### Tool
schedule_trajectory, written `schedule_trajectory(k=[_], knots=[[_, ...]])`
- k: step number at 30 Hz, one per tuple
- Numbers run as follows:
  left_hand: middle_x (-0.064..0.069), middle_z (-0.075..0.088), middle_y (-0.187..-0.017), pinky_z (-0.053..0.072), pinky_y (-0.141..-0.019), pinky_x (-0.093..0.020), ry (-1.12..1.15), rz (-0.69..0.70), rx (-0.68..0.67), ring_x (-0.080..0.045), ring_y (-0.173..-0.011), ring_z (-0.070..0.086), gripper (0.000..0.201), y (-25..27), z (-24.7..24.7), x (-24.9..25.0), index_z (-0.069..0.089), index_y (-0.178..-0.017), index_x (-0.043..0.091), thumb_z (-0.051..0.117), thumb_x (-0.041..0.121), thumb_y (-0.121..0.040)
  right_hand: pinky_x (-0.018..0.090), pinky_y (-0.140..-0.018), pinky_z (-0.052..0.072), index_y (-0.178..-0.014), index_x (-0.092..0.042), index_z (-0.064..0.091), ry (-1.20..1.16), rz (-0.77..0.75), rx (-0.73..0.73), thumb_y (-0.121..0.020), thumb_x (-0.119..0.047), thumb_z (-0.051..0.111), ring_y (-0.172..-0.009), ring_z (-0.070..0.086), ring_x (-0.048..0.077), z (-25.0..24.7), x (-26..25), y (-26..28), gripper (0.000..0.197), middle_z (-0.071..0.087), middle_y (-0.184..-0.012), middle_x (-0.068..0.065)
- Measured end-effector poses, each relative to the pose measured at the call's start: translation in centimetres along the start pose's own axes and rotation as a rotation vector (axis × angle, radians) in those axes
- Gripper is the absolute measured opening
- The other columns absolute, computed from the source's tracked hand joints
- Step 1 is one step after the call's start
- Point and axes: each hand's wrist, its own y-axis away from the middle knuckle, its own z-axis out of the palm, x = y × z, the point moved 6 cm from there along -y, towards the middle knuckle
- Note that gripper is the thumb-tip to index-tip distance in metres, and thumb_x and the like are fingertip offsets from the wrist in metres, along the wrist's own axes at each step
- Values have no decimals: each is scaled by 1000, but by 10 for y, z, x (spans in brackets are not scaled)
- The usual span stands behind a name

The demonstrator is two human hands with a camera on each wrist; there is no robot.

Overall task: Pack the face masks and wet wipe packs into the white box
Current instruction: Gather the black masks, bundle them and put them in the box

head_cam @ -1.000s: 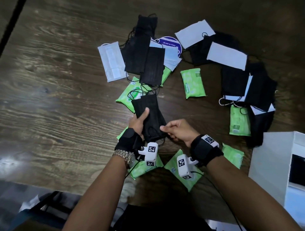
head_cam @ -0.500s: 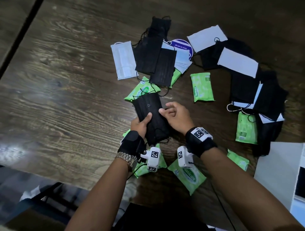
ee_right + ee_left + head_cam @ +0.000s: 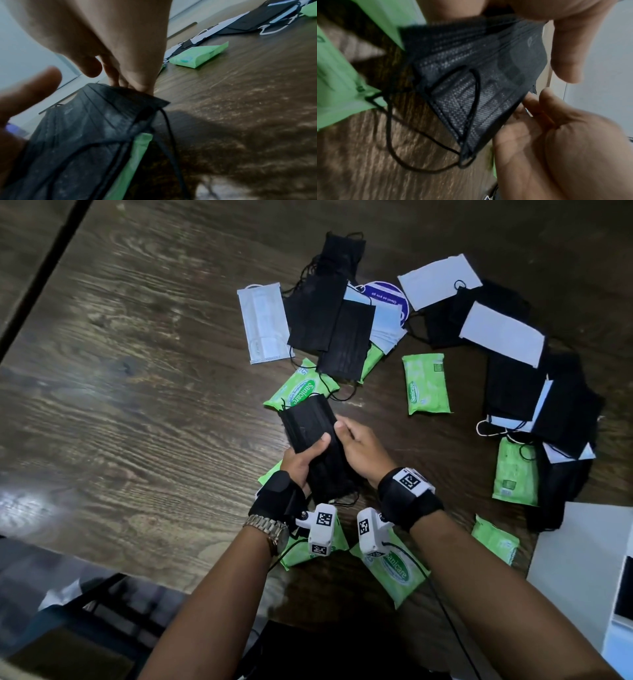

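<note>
A small stack of black face masks (image 3: 306, 426) is held just above the table, over a green wet wipe pack (image 3: 301, 388). My left hand (image 3: 308, 455) grips the stack's near end, thumb on top and fingers underneath. My right hand (image 3: 346, 433) pinches the stack's right edge, thumb on top and fingers curled at the edge. The left wrist view shows the masks (image 3: 479, 81) with ear loops dangling. The right wrist view shows my fingers (image 3: 137, 75) on the masks' (image 3: 82, 121) edge. The white box (image 3: 582, 570) stands at the lower right.
More black, white and blue masks (image 3: 329, 302) lie in heaps at the back and right (image 3: 548, 412). Green wipe packs lie scattered at mid-table (image 3: 426, 383), at the right (image 3: 515, 474) and under my wrists (image 3: 397, 573). The wooden table's near edge (image 3: 137, 575) runs at the lower left.
My right hand has slid from the masks' near end up along their right edge. My left hand keeps its grip, and the stack sits slightly farther from me.
</note>
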Motion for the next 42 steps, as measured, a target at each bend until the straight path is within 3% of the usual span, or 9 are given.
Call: schedule_trajectory(k=[6,11,15,22,26,29,31,37,42], knots=[[-21,68,-113,50,-96,-51,-74,39,109,-35,-105,65,47,-6,-15,4,67,-110,0,80,8,-66,37,-84,58,-87,-18,71,-5,147,386,-93,-40,62,-82,70,17,-36,15,-36,25,73,-86,0],[-15,72,-100,55,-89,-46,-32,67,142,-29,-92,68,29,-7,-31,8,69,-100,2,75,-5,-73,31,-85,48,-93,-17,66,317,158,556,-86,-46,68,-97,66,24,-69,-15,-90,29,73,-95,3],[-14,73,-99,56,-80,-40,-49,83,159,-28,-91,69,23,-8,-37,10,69,-98,4,72,-6,-77,32,-81,44,-110,-9,61,435,214,515,-80,-52,74,-110,60,29,-63,-27,-129,54,64,-118,11],[-23,68,-106,53,-89,-50,-26,37,185,-33,-93,68,24,-11,-36,8,68,-102,0,73,5,-79,25,-75,46,-88,-12,74,351,281,465,-79,-31,79,-100,68,27,-69,-33,-138,22,74,-103,6],[-26,66,-112,51,-91,-54,-10,10,200,-34,-94,67,26,-10,-31,8,65,-108,-3,68,9,-85,24,-76,49,-67,-21,63,317,232,488,-75,-34,76,-89,68,22,-75,-21,-120,20,71,-87,-1],[-27,66,-113,50,-92,-58,-16,2,228,-38,-100,66,38,-7,-28,6,62,-116,-6,71,10,-83,26,-70,44,-83,-17,66,311,259,476,-77,-45,78,-82,61,23,-75,-17,-113,32,64,-85,0],[-27,65,-113,49,-92,-59,-16,21,244,-38,-99,65,36,-5,-27,7,63,-115,-6,70,9,-84,28,-58,36,-75,-17,57,336,295,444,-78,-49,77,-75,55,27,-71,-23,-116,38,55,-78,5],[-28,64,-114,50,-92,-57,-16,40,233,-36,-95,66,36,-1,-37,7,61,-117,-8,68,7,-85,28,-69,40,-101,-2,65,343,315,446,-85,-29,74,-104,65,33,-56,-20,-121,33,68,-113,16],[-25,67,-112,52,-89,-56,-27,28,252,-36,-98,67,36,2,-36,5,63,-116,-5,70,11,-84,33,-69,51,-66,-13,56,217,183,486,-80,-28,76,-79,65,28,-62,-21,-97,29,66,-76,10]])
